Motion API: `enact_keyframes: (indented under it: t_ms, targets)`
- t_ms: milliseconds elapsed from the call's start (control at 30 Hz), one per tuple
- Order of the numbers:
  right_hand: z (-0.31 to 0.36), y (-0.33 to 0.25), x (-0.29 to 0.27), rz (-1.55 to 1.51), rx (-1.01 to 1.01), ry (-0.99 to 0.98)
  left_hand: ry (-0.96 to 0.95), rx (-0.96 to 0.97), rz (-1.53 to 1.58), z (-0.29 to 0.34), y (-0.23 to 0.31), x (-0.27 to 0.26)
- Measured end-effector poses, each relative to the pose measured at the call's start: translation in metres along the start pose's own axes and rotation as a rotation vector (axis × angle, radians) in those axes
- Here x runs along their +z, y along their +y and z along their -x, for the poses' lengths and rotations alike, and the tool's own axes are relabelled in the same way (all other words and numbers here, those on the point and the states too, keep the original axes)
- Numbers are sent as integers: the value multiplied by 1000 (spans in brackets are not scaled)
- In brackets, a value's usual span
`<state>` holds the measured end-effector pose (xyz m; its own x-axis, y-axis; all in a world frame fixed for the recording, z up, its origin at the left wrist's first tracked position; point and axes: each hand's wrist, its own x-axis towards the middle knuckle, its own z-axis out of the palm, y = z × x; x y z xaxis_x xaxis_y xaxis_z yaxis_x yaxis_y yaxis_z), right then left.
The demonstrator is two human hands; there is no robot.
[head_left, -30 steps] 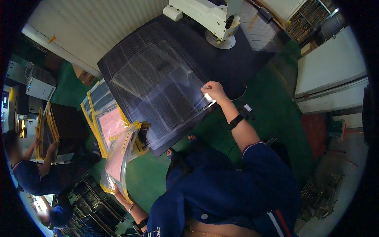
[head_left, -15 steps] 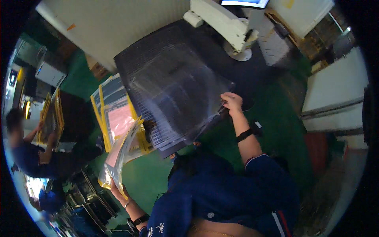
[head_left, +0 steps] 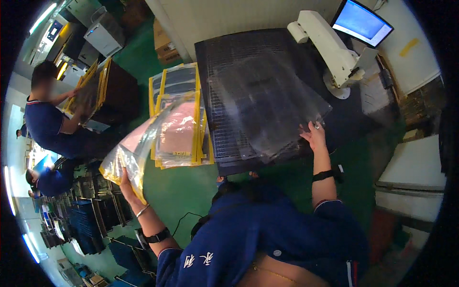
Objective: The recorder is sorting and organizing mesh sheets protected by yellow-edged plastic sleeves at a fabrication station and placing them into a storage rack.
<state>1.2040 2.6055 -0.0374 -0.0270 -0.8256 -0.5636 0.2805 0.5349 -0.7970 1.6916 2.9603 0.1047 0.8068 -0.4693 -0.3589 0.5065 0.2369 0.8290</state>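
Note:
My left hand (head_left: 127, 187) is closed on the lower edge of a clear plastic sleeve (head_left: 128, 155) with yellow edging. The sleeve hangs bent, its far end reaching over a stack of similar sleeves (head_left: 176, 138), where a pink sheet shows through. At the near right edge of a dark see-through sheet (head_left: 267, 103), my right hand (head_left: 314, 137) has its fingers spread and slightly bent. This sheet lies at an angle over more dark gridded sheets (head_left: 221, 129) on a black table (head_left: 210, 52). Whether the right fingertips touch the sheet is hard to see.
A white arm-like device (head_left: 325, 45) and a lit monitor (head_left: 362, 24) stand at the table's back right. On the left, a co-worker (head_left: 52, 119) handles yellow-edged frames (head_left: 98, 88). Racks of dark panels (head_left: 88, 210) fill the lower left. White cabinets (head_left: 411, 165) stand at right.
The whole view has swung, so the table sits further right. My left hand has raised the sleeve's near end. My right fingers, pinched at the dark sheet's edge before, are now apart.

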Motion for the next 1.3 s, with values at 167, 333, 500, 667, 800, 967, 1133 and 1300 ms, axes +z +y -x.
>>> enact_keyframes:
  t_ms: [167,333,500,667,800,967,1133,1300]
  targets:
    - [-11,-13,-6,-137,-26,-125,-30,58,62,-7,10,17]
    - [-24,-22,-28,-212,-1,-189,-42,151,24,-12,15,58]
    - [1,-40,-52,-185,-80,-211,-183,110,71,-36,18,89]
    - [33,-45,-113,-169,-162,-63,-352,51,149,-22,12,137]
    - [59,-44,-179,-61,-289,90,-390,141,65,-23,-36,133]
    - [101,-51,-220,-86,-342,33,-397,-97,-144,-44,-140,102]
    - [111,-65,-205,130,-402,165,-422,-367,-220,-53,-211,99]
    - [88,-68,-191,-58,-397,-108,-539,-322,-518,-50,-218,95]
